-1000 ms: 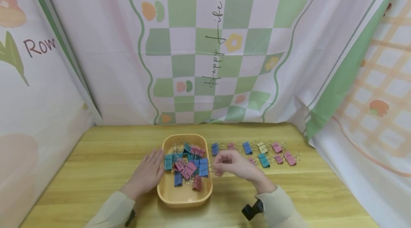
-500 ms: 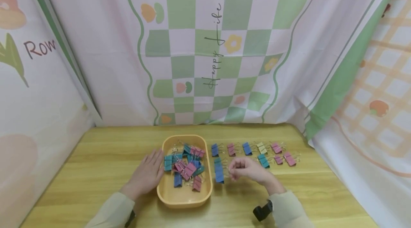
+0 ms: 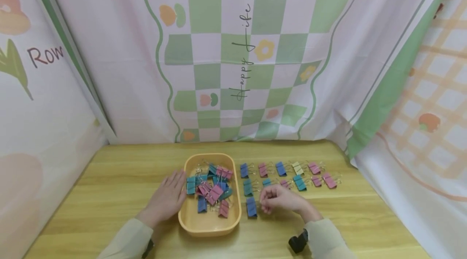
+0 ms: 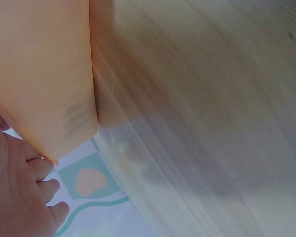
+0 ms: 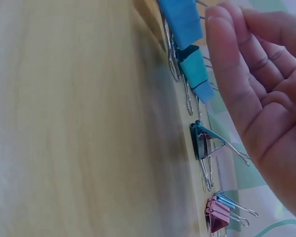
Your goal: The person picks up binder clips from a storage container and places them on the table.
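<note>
My right hand (image 3: 279, 199) pinches the wire handle of a blue binder clip (image 3: 251, 207) just right of the orange tray (image 3: 209, 226). In the right wrist view the thumb and fingertips meet at that blue clip's handle; whether the clip touches the table cannot be told. A teal binder clip (image 3: 248, 187) lies just beyond it. My left hand (image 3: 166, 194) lies with straight fingers along the tray's left side; the left wrist view shows its fingers by the tray's outer wall (image 4: 44, 64). Inside the tray is a heap of pink, teal and blue binder clips (image 3: 211, 192).
Two rows of binder clips lie right of the tray, among them a yellow clip (image 3: 298, 168) and a pink clip (image 3: 329, 180). My right hand partly covers the nearer row. A patterned curtain (image 3: 237, 68) hangs behind the wooden table (image 3: 127, 161).
My right hand has carried the blue binder clip from over the tray's right edge rightward, then nearer to me, uncovering the teal clip beyond. The left hand has stayed in place.
</note>
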Available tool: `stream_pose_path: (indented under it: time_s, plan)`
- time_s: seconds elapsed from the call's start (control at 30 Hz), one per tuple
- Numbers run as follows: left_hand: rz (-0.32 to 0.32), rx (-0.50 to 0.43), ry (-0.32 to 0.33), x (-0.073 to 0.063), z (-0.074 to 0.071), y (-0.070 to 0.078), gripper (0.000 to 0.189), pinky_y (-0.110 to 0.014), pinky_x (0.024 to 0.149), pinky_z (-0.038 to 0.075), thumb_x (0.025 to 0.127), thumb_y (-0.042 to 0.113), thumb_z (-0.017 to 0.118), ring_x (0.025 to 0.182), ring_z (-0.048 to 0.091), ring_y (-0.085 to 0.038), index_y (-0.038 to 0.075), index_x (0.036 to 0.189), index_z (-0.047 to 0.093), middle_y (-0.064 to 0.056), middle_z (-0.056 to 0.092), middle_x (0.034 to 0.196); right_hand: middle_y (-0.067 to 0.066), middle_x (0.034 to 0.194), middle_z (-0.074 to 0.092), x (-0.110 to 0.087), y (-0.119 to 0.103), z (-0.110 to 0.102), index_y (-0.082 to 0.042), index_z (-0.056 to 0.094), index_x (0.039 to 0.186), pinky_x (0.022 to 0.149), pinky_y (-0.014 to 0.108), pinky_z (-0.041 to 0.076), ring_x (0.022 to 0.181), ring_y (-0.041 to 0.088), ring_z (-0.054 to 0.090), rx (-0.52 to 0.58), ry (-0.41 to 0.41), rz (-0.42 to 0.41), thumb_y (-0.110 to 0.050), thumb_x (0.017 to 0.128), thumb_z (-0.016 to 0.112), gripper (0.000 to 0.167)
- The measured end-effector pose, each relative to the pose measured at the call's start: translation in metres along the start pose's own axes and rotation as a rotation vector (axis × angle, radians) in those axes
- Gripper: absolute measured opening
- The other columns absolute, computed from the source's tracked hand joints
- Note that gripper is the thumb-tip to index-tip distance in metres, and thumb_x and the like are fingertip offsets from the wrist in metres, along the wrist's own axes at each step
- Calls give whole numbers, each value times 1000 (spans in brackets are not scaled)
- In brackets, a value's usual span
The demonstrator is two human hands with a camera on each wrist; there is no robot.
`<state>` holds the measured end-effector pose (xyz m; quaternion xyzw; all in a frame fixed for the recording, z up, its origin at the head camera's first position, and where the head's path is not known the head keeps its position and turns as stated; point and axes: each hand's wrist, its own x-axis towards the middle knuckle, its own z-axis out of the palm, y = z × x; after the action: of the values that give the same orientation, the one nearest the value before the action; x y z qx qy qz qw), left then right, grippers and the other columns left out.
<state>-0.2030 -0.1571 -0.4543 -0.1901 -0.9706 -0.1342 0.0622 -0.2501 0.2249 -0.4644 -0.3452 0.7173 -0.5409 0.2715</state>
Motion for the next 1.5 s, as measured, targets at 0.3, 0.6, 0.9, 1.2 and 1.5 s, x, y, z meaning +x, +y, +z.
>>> stream_pose_path:
  time_s: [0.3,0.6,0.9,1.2,1.5]
  plan:
    - [12,-9,17,0,1,-2,52,-52,107,17,98,21,39,132,22,-40,-8,139,30,-23,26,145,14,83,63,1,-1,2,14,54,96,67,37,55,72,17,62,-16,-9,49,-3,89,55,18]
    - [8,-11,12,0,2,-2,52,-51,107,17,98,22,39,132,22,-39,-8,139,29,-22,26,145,18,81,61,2,0,-2,12,56,98,63,34,55,69,17,61,-43,-16,53,-3,89,55,18]
    - [12,1,18,0,1,0,51,-51,107,17,98,21,39,132,22,-39,-8,139,30,-23,26,145,20,73,60,0,-17,-12,11,52,117,55,38,54,59,19,58,-121,89,86,-7,89,58,34]
    - [14,0,25,-2,2,-2,51,-52,107,18,98,21,39,132,22,-39,-8,139,30,-23,27,145,13,82,60,21,-60,-4,6,48,125,57,44,53,63,28,58,-193,238,33,-10,93,55,37]
    - [14,-3,20,0,1,-1,52,-51,107,18,98,22,39,132,22,-39,-8,139,30,-23,26,145,16,91,62,61,-82,22,2,49,126,61,46,53,67,32,60,-215,256,41,-13,92,57,38]
